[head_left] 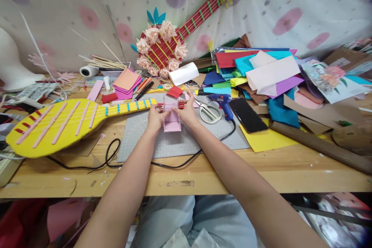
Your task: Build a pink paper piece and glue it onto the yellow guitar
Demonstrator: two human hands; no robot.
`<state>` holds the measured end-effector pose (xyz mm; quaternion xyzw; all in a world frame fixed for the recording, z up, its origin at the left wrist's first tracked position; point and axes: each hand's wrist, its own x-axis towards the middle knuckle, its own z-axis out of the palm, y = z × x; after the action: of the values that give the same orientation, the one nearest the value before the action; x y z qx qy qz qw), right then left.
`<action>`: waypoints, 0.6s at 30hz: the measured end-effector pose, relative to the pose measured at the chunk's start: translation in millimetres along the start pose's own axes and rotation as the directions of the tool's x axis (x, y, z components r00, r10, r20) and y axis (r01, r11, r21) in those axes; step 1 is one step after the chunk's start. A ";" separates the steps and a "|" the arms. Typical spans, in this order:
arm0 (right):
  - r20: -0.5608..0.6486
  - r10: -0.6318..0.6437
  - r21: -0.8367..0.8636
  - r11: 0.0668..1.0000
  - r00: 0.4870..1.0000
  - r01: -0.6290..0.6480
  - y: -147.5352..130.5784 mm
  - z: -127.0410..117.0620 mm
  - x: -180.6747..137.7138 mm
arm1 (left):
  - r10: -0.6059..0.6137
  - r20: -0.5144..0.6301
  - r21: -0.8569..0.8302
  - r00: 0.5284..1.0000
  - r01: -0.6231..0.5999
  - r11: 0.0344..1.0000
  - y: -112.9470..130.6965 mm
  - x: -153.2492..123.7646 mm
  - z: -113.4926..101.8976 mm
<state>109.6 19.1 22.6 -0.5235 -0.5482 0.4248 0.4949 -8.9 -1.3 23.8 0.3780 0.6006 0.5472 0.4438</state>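
Note:
A small pink paper box (171,117) stands on the grey cutting mat (174,143) in the middle of the wooden table. My left hand (154,118) presses against its left side with fingers closed on the wall. On the other side, my right hand (188,111) grips the right wall, thumb on the top edge. Both forearms reach in from the bottom of the view.
A yellow cardboard guitar (58,124) lies at left. Scissors (207,110), a blue glue gun (222,102) with a black cord (110,159) and a phone (247,115) lie right of the hands. Coloured paper sheets (261,73) pile at back right. A red guitar (174,38) leans on the wall.

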 end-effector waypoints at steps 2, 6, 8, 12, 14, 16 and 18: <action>-0.017 -0.001 0.026 1.000 1.000 0.001 -0.3 1.1 -0.8 | 0.003 -0.002 0.006 1.000 -0.003 1.000 -1.7 0.6 0.3; -0.025 -0.001 0.076 0.997 1.000 0.003 -1.6 2.5 -1.9 | 0.015 0.009 -0.025 1.000 -0.015 1.000 -1.7 -0.8 1.0; -0.023 0.000 0.089 0.996 1.000 0.002 -1.2 3.0 -1.3 | 0.015 0.015 -0.044 1.000 -0.014 0.999 -1.1 -1.7 1.1; -0.008 0.003 0.075 0.997 1.000 -0.003 1.1 2.5 0.5 | 0.011 0.019 -0.046 1.000 -0.011 0.999 -1.7 -1.5 0.8; -0.001 -0.004 0.063 0.998 1.000 0.004 1.9 1.6 0.8 | 0.011 0.015 -0.040 1.000 -0.010 0.999 -2.1 -1.0 0.7; -0.001 -0.007 0.056 0.998 1.000 0.007 1.9 0.9 0.6 | 0.007 0.010 -0.031 1.000 -0.007 1.000 -1.9 -0.8 0.6; -0.002 -0.002 0.058 0.998 1.000 0.002 1.2 0.8 0.2 | 0.000 0.010 -0.024 1.000 0.000 1.000 -1.1 -1.1 0.8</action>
<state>109.1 19.4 21.3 -0.5086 -0.5357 0.4395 0.5111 -7.8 -2.1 22.8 0.3752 0.5918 0.5526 0.4512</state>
